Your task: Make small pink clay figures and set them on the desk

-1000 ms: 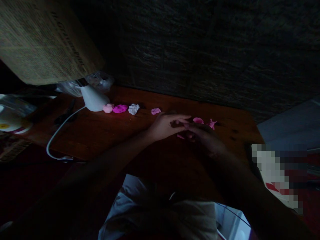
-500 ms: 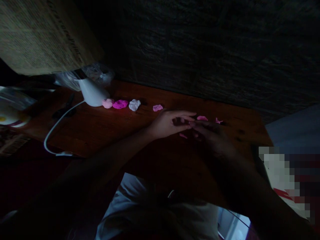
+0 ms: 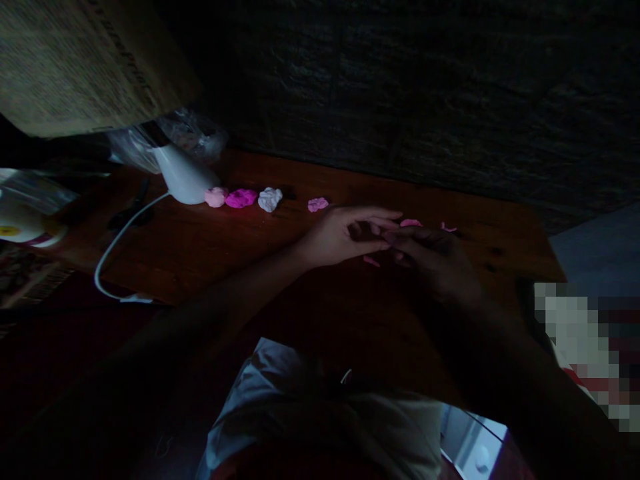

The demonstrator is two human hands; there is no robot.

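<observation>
My left hand [image 3: 335,235] is over the wooden table, its thumb and fingertips brought together in a pinch. Against those fingertips my right hand [image 3: 433,257] also pinches. Whatever small thing sits between them is too dark to make out. Beyond the fingers lies a flat pink piece of modelling clay [image 3: 411,223], partly covered by the right hand. A thin pink clay strip [image 3: 371,261] rests just below the left thumb. Farther right is a small, thin pink clay piece [image 3: 449,227]. Behind the left wrist sits a crinkled pink clay piece [image 3: 317,204].
Lumps of white clay [image 3: 270,199], magenta clay [image 3: 241,198] and pale pink clay [image 3: 216,197] line up beside a white lamp base [image 3: 185,177] with a white cable [image 3: 103,267]. A printed lampshade [image 3: 95,67] overhangs the left. A dark wall [image 3: 400,100] borders the table [image 3: 200,250].
The camera view has shifted slightly, so the table contents appear a little higher. Both hands stay together at the fingertips, with small finger movements.
</observation>
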